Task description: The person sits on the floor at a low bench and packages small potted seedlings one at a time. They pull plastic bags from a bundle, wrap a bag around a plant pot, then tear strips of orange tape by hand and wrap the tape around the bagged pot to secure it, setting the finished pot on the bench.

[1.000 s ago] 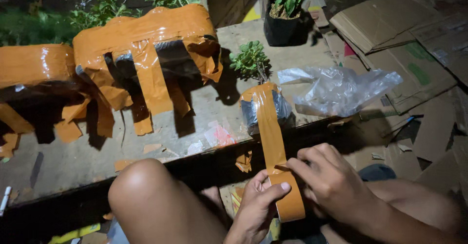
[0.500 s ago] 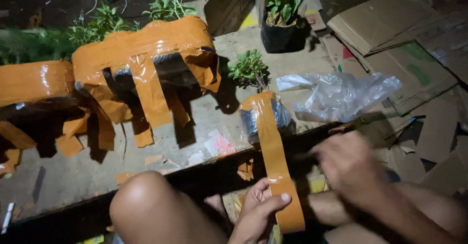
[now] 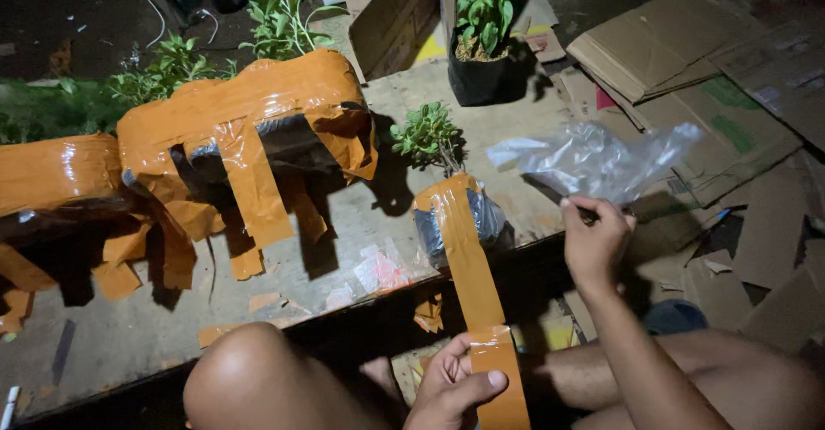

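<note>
Orange tape strip [image 3: 468, 267] — pinched by the left hand [image 3: 451, 387], right hand [image 3: 595, 241] gripping something thin and dark — could twist and stick to itself.

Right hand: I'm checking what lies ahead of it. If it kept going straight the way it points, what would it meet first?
Probably the clear plastic bag, lying just beyond the right hand; depth is hard to judge.

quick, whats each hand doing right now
Left hand: closed on the orange tape strip, thumb on top.
Right hand: closed around a small dark object; what it is cannot be told.
</note>
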Demonstrator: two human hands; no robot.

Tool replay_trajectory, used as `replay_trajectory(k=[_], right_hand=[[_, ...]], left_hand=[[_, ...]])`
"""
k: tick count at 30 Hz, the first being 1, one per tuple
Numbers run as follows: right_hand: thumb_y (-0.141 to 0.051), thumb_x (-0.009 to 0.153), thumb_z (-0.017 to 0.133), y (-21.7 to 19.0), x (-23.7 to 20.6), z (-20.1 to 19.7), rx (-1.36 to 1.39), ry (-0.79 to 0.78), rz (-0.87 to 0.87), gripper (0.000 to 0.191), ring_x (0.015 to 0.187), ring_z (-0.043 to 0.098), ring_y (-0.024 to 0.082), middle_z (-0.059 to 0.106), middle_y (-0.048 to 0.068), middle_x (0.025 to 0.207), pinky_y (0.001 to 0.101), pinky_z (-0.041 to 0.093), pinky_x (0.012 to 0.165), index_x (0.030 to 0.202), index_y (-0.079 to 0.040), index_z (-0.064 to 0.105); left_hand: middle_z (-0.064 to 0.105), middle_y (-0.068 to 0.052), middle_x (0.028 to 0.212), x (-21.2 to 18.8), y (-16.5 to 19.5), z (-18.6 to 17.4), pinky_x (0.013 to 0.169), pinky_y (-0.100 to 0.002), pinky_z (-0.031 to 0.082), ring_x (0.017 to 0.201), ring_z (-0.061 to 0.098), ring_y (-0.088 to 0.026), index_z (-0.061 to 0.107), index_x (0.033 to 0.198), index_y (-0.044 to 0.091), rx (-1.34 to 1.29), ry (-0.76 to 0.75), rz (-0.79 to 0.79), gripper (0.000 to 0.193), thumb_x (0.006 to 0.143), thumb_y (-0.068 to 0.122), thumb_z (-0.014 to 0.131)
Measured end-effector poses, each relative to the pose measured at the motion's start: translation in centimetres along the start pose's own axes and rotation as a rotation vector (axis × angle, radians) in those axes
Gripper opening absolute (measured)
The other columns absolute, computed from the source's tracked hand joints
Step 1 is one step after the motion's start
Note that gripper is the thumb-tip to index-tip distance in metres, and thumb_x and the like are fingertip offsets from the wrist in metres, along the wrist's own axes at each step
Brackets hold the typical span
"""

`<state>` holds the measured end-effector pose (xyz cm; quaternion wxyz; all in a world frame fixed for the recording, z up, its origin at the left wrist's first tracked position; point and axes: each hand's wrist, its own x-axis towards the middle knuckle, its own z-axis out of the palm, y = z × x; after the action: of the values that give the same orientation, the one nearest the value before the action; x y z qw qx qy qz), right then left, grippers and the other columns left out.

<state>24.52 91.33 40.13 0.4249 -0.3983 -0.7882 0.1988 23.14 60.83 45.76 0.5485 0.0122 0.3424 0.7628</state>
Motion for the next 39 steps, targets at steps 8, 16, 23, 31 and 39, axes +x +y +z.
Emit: replay_trajectory(k=[8,16,23,31,39], right_hand=[[-0.027,0.061,0.09,-6.3,0.8,-3.5,0.161,-0.538,-0.432,0.098,0.122,0.049,0.04,0.045,0.025,0.138,0.0445,0.041,0.104,0.143,0.0,0.043],[-0.025,0.049,0.101,-9.9,4.0,2.1,0.487,-1.048,-0.442,0.129,0.138,0.047,0.033,0.044,0.019,0.146,0.0409,0.038,0.116,0.152,-0.009,0.024],[-0.028,0.047,0.101,-10.1,4.8,0.4,0.505,-0.806,-0.633,0.121,0.133,0.047,0.035,0.044,0.021,0.139,0.0429,0.039,0.112,0.146,-0.006,0.035],[-0.015,0.045,0.097,-18.1,10.8,-7.1,0.036,-1.021,-0.831,0.109,0.125,0.046,0.039,0.049,0.018,0.14,0.0452,0.043,0.104,0.144,-0.011,0.05],[-0.022,0.067,0.09,-27.2,9.5,-4.5,-0.783,-1.319,-1.156,0.069,0.122,0.046,0.035,0.048,0.012,0.132,0.0518,0.048,0.091,0.128,-0.01,0.06]], left_hand=[[0.076,-0.013,0.113,0.9,-0.9,-1.4,0.09,-0.029,0.055,0.101,0.072,-0.015,0.051,0.14,-0.005,-0.05,-0.103,0.021,0.056,0.086,-0.01,0.068],[0.075,-0.013,0.111,0.4,0.2,-1.5,0.09,-0.029,0.056,0.098,0.072,-0.014,0.053,0.142,-0.004,0.044,-0.091,-0.017,0.056,0.089,-0.008,0.069],[0.075,-0.01,0.115,-1.1,-0.1,-5.5,0.093,-0.03,0.055,0.101,0.071,-0.013,0.054,0.142,-0.003,0.309,-0.145,-0.062,0.056,0.089,-0.004,0.073],[0.075,-0.014,0.116,-1.4,-1.4,-6.1,0.094,-0.034,0.056,0.103,0.072,-0.018,0.053,0.142,-0.003,0.298,-0.098,-0.085,0.06,0.086,-0.002,0.076],[0.075,-0.018,0.117,-2.7,0.0,-6.6,0.095,-0.039,0.057,0.106,0.073,-0.022,0.052,0.142,-0.003,0.291,-0.101,-0.08,0.065,0.082,-0.001,0.078]])
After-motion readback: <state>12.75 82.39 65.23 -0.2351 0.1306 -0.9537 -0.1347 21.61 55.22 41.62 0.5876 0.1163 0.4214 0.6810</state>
